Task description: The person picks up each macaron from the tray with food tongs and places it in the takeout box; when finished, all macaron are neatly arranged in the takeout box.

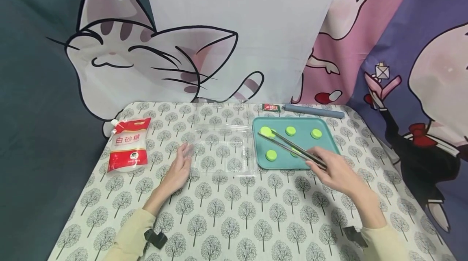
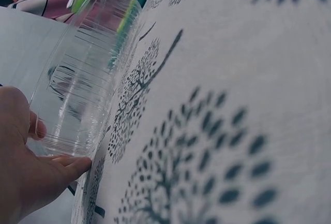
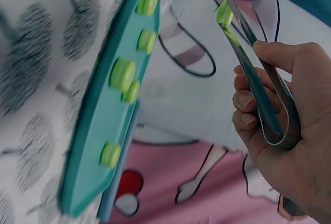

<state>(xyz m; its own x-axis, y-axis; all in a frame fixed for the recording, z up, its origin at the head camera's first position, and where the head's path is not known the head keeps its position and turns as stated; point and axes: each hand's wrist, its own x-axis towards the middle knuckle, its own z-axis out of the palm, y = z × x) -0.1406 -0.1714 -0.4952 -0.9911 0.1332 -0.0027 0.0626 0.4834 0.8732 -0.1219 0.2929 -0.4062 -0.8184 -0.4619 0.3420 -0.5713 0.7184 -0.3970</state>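
Note:
My right hand (image 1: 334,169) grips metal tongs (image 1: 292,147), whose tips pinch a green macaron (image 3: 224,13) above the teal tray (image 1: 261,163). Several more green macarons (image 1: 316,133) lie on that tray. To its left, a clear plastic box (image 1: 219,173) sits on the table with its lid (image 1: 223,125) folded open toward the back. My left hand (image 1: 179,169) rests against the box's left side, fingers fairly straight. In the left wrist view, the fingers (image 2: 70,167) touch the box's end wall near the cloth.
A red and white sugar bag (image 1: 129,145) lies at the left of the table. Behind the tray are a small red and green packet (image 1: 271,107) and a grey-blue rod (image 1: 314,111). Tree-patterned cloth (image 1: 234,212) covers the table; a printed curtain (image 1: 234,9) hangs behind it.

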